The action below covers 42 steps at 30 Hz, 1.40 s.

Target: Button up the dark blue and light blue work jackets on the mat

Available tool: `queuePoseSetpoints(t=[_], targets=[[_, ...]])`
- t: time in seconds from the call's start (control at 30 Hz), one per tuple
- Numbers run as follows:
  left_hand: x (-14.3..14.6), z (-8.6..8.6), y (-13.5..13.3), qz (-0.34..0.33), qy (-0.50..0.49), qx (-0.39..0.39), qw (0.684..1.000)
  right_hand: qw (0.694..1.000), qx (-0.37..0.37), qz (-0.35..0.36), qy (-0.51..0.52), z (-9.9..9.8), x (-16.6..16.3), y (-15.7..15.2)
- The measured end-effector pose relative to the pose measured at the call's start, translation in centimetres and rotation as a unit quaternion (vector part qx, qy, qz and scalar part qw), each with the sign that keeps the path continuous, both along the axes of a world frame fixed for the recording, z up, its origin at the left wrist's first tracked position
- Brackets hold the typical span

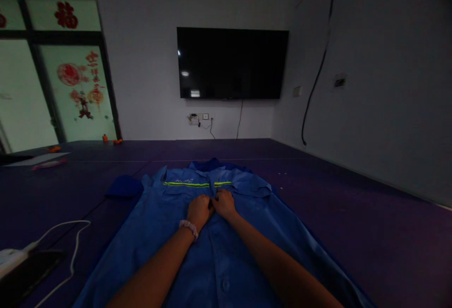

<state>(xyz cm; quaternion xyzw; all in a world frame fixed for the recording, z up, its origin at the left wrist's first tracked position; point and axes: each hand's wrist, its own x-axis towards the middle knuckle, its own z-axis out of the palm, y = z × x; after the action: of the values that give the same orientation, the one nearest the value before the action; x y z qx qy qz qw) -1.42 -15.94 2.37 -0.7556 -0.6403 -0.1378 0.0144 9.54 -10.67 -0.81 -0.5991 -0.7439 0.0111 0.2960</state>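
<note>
A blue work shirt (169, 232) with a yellow-green reflective stripe across the chest lies flat, front up, on the dark purple surface (335, 204). My left hand (198, 210), with a pale scrunchie on the wrist, and my right hand (224, 203) meet at the shirt's front placket just below the stripe. Both hands are closed, pinching the fabric edges where the buttons run. A button shows lower down on the front.
A folded blue cloth (123, 188) lies left of the shirt. A white cable (67, 242) and a white plug block (12, 257) sit at the near left. Papers (38, 158) lie far left. A black wall screen (231, 63) hangs ahead.
</note>
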Motion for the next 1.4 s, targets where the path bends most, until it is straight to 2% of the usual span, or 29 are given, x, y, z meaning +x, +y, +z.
queuePoseSetpoints(t=[0.57, 1.4], targets=[[0.31, -0.08, 0.12, 0.009, 0.011, -0.004, 1.000, 0.998, 0.044, -0.009, 0.046, -0.69, -0.01, 0.75], [0.16, -0.21, 0.03, 0.013, 0.003, 0.005, 1.000, 0.994, 0.074, 0.004, 0.078, -0.45, 0.18, 0.74]])
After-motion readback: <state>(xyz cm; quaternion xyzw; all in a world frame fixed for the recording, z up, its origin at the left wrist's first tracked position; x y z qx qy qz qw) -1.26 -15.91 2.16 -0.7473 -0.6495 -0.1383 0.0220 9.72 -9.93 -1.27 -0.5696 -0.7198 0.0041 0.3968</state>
